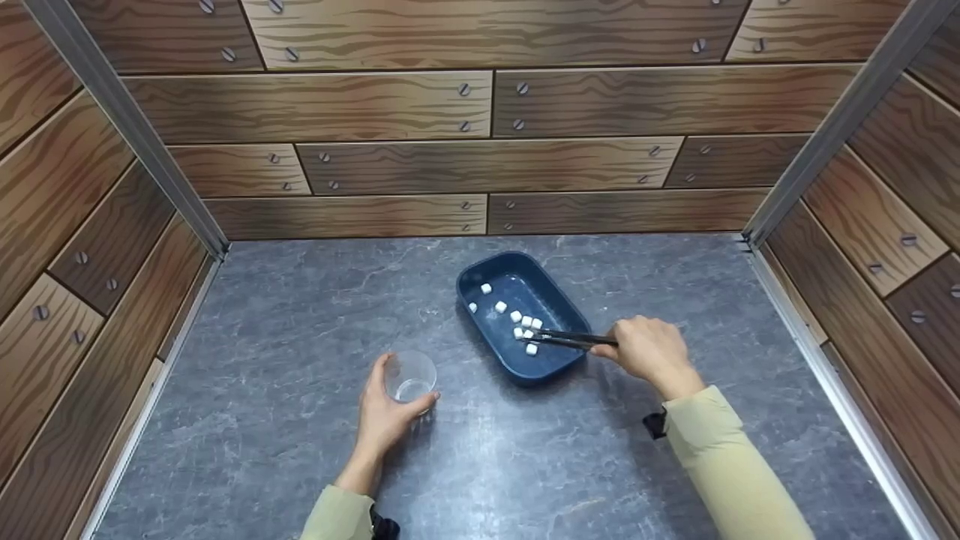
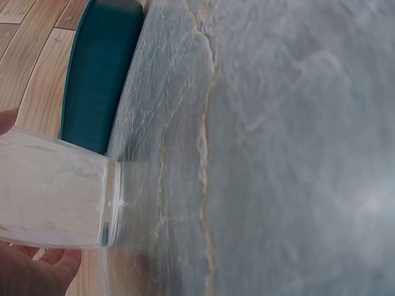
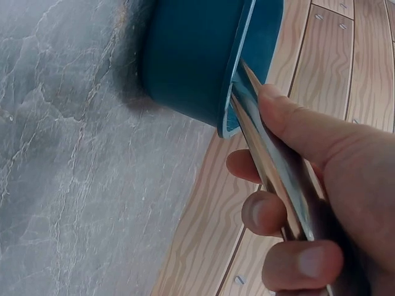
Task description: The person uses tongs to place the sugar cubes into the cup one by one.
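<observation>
My right hand [image 1: 651,351] grips a pair of metal tongs [image 3: 278,160], with fingers and thumb wrapped along the arms. The tips of the tongs reach over the rim of a dark blue rectangular bin [image 1: 559,289], in among several small white cubes [image 1: 516,316]. Whether a cube is caught between the tips cannot be made out. A clear plastic cup [image 2: 52,191] stands on the tabletop to the left of the bin. Around it curls my left hand [image 1: 386,412], thumb on the near side and fingers on the far side. No contents show inside the cup.
Grey marble-patterned tabletop [image 1: 300,315] lies under everything. Wood-plank-patterned panels [image 1: 420,165] enclose the back and both sides, joined by metal corner posts [image 1: 142,142]. The bin's raised rim lies between the right hand and the cubes.
</observation>
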The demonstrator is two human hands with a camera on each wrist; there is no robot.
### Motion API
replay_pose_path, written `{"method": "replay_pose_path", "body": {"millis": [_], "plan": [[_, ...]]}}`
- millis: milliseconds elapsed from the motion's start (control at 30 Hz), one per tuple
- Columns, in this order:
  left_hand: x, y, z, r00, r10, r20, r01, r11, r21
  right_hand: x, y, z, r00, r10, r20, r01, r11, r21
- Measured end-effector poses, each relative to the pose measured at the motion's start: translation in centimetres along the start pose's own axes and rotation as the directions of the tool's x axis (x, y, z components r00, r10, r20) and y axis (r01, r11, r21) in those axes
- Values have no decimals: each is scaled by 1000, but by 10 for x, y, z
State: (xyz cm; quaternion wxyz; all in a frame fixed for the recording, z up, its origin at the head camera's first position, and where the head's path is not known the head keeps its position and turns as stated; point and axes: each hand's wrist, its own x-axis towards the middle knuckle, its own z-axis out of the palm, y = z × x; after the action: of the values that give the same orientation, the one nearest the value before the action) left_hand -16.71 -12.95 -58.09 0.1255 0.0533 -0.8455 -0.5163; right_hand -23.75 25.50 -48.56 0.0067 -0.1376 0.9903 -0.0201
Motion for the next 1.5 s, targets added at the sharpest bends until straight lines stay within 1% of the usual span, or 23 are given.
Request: {"method": "replay_pose_path", "body": {"millis": [233, 433, 633, 800, 1100, 1333, 1500], "plan": [[0, 1, 0, 1000, -22, 15, 22, 1000, 1, -2, 3, 3, 999, -3, -41, 4, 1000, 16], [0, 1, 0, 999, -38, 14, 38, 999, 5, -9, 6, 6, 999, 27, -42, -23, 996, 87], [1, 0, 0, 999, -44, 13, 44, 999, -18, -16, 10, 9, 997, 67, -43, -59, 987, 151], [1, -1, 1, 999, -43, -2, 43, 998, -36, -20, 8, 10, 995, 72, -73, -57, 978, 200], [0, -1, 1, 999, -54, -8, 53, 997, -48, -25, -5, 6, 991, 52, -125, -16, 963, 269], [0, 0, 2, 998, -55, -9, 54, 997, -56, -26, -23, 2, 984, -27, -178, 76, 959, 272], [0, 0, 2, 998, -60, -1, 59, 995, -74, -25, -40, -1, 980, -64, -191, 121, 945, 305]]}}
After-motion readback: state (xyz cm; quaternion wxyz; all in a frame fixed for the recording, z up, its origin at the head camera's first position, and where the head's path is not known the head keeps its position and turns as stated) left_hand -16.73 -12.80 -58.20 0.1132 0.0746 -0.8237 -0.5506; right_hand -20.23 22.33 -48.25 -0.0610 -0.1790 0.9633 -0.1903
